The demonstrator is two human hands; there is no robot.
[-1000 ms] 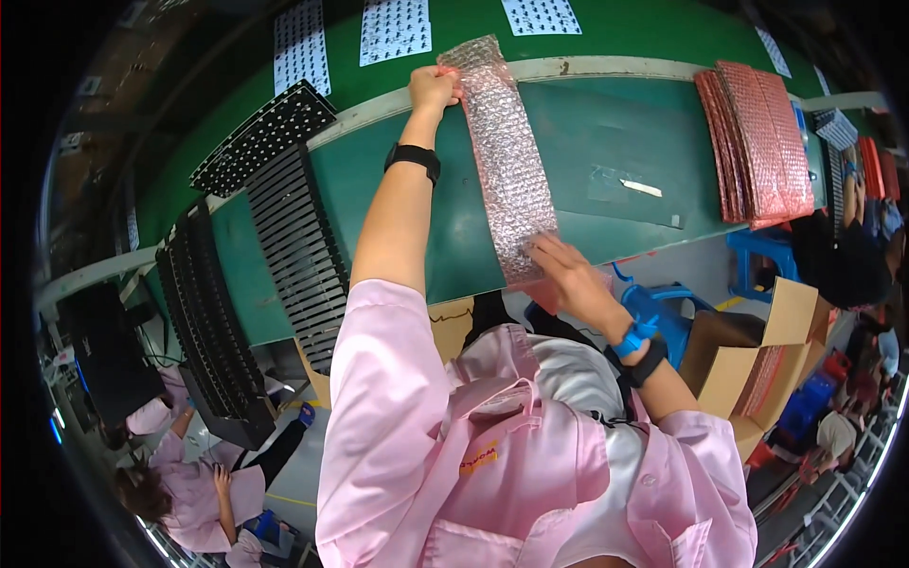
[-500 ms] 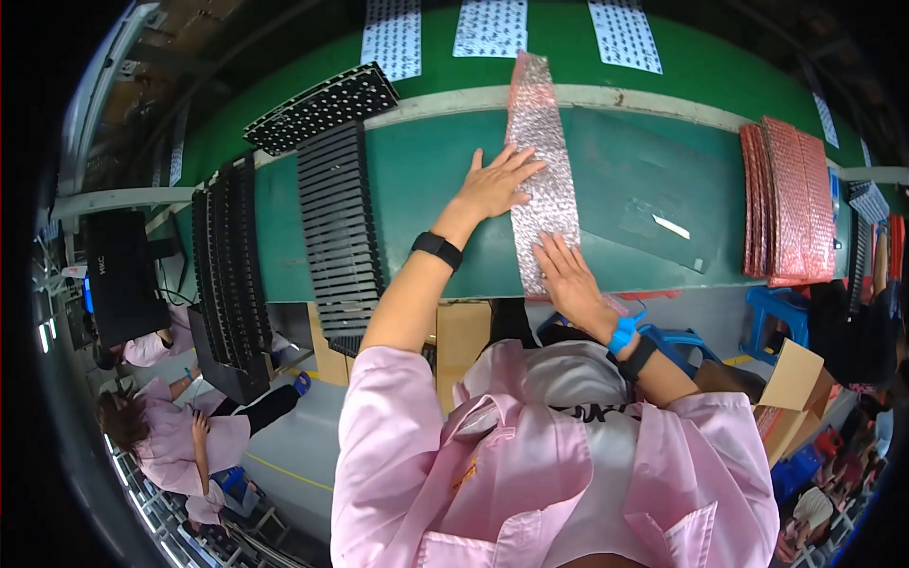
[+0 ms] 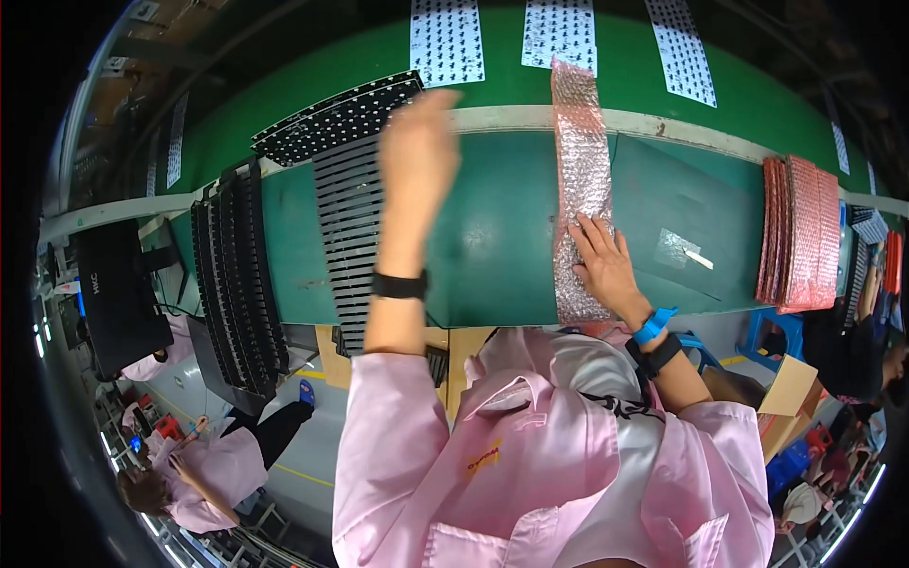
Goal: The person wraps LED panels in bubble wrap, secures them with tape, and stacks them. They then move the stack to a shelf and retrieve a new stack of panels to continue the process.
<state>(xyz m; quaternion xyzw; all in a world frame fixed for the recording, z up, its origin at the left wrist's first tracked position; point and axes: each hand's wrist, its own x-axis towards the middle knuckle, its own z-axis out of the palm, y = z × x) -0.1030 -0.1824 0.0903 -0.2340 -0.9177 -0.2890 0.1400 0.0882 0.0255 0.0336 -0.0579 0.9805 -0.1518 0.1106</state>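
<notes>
A long, folded strip of pinkish-silver bubble wrap (image 3: pixel 583 166) runs across the green-topped table, from its near edge past its back rail. My right hand (image 3: pixel 606 265) lies flat on the lower part of the strip, fingers stretched out. My left hand (image 3: pixel 419 151) is raised to the left, smeared by motion, so its fingers are unclear. It is nearest to a black slatted panel (image 3: pixel 348 204) and a black board with white dots (image 3: pixel 331 121) behind it. I see nothing plainly held in it.
More black slotted strips (image 3: pixel 232 275) stand at the table's left end, by a black monitor (image 3: pixel 114 284). Pink bubble-wrap pouches (image 3: pixel 800 232) are stacked at the right. A clear patch with a white strip (image 3: pixel 699 258) lies between. Another person (image 3: pixel 222 464) sits at the lower left.
My left hand has lifted off the bubble wrap and swung left toward the black panels. My right hand remains on the strip. The whole view has shifted slightly.
</notes>
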